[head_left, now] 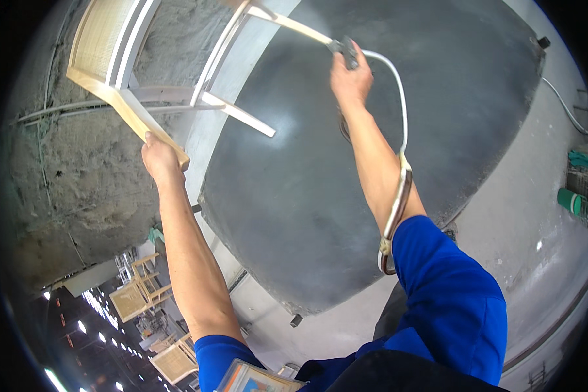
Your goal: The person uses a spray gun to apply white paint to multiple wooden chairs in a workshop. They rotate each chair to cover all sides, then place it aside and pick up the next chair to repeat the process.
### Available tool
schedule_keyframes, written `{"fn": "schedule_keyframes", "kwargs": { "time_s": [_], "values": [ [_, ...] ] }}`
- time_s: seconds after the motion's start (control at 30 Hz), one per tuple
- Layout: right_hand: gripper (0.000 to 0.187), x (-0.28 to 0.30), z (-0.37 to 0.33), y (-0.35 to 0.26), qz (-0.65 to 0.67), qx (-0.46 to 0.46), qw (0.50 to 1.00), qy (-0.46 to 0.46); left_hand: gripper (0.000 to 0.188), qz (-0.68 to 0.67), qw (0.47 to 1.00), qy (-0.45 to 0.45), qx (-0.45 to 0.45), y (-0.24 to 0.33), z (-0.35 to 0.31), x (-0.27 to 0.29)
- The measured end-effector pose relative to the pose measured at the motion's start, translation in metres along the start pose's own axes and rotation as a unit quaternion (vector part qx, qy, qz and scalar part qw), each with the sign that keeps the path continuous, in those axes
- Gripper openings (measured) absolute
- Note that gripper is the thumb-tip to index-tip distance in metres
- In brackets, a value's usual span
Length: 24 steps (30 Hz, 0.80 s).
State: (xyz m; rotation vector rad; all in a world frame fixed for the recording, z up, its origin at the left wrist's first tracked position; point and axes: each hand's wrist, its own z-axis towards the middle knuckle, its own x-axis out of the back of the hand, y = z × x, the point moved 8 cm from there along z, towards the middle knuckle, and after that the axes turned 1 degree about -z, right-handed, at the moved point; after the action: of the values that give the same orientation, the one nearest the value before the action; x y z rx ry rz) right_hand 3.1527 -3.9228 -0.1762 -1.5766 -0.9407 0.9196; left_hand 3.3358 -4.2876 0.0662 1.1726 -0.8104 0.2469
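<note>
A pale wooden chair [130, 108] with a woven panel is tilted at the upper left, several of its legs pointing over the dark grey tabletop-like board. My left hand [160, 159] is closed around the end of its lower wooden rail. Ahead and to the right, my right hand [351, 81] is wrapped round a small grey spray gun [349, 52], partly blurred. A white hose [400, 98] runs from the spray gun back along my right forearm. One chair leg ends close to the gun; whether they touch I cannot tell.
The large dark board [307, 202] spreads beneath my hands. A rough grey surface [85, 189] lies at the left. More wooden chairs [134, 297] stand at the lower left, and a green container [570, 201] is at the far right. Another hose [565, 108] lies beyond the board's right corner.
</note>
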Motion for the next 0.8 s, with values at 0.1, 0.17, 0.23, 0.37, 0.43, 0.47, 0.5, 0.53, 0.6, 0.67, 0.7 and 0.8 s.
{"fn": "schedule_keyframes", "kwargs": {
  "time_s": [0.1,0.17,0.23,0.37,0.43,0.47,0.5,0.53,0.6,0.67,0.7,0.8],
  "values": [
    [0.048,0.062,0.003,0.022,-0.004,-0.131,0.991,0.029,0.057,0.023,1.000,0.008,0.002,0.001,-0.010,0.001],
    [0.052,0.088,0.016,0.018,-0.041,-0.156,0.986,0.050,0.057,0.073,0.997,0.027,-0.023,0.006,-0.019,0.002],
    [0.053,0.082,0.040,0.003,0.044,-0.161,0.986,-0.008,0.059,0.097,0.994,0.040,-0.032,0.008,-0.030,0.002],
    [0.045,0.043,0.083,-0.052,0.170,-0.158,0.961,-0.152,0.059,0.041,0.998,0.055,-0.014,-0.003,-0.047,0.003],
    [0.036,0.035,0.103,-0.082,0.223,-0.153,0.939,-0.213,0.059,0.057,0.997,0.055,-0.015,-0.010,-0.052,0.005],
    [0.029,0.035,0.111,-0.093,0.250,-0.156,0.926,-0.237,0.059,0.042,0.998,0.053,-0.004,-0.016,-0.054,0.006],
    [0.022,0.037,0.118,-0.106,0.288,-0.147,0.907,-0.269,0.059,0.054,0.997,0.052,-0.001,-0.021,-0.057,0.007],
    [0.022,0.042,0.126,-0.109,0.294,-0.174,0.893,-0.291,0.058,0.052,0.997,0.049,0.007,-0.026,-0.059,0.009],
    [0.021,0.052,0.141,-0.118,0.339,-0.195,0.848,-0.357,0.057,0.071,0.995,0.064,-0.005,-0.031,-0.067,0.014],
    [0.035,0.061,0.162,-0.113,0.318,-0.223,0.849,-0.359,0.054,0.094,0.991,0.098,-0.012,-0.031,-0.077,0.018],
    [0.039,0.064,0.175,-0.111,0.294,-0.219,0.859,-0.358,0.054,0.105,0.990,0.094,-0.030,-0.027,-0.084,0.015],
    [0.052,0.061,0.221,-0.101,0.172,-0.210,0.904,-0.332,0.055,0.146,0.982,0.120,0.002,-0.023,-0.109,0.012]
  ]
}}
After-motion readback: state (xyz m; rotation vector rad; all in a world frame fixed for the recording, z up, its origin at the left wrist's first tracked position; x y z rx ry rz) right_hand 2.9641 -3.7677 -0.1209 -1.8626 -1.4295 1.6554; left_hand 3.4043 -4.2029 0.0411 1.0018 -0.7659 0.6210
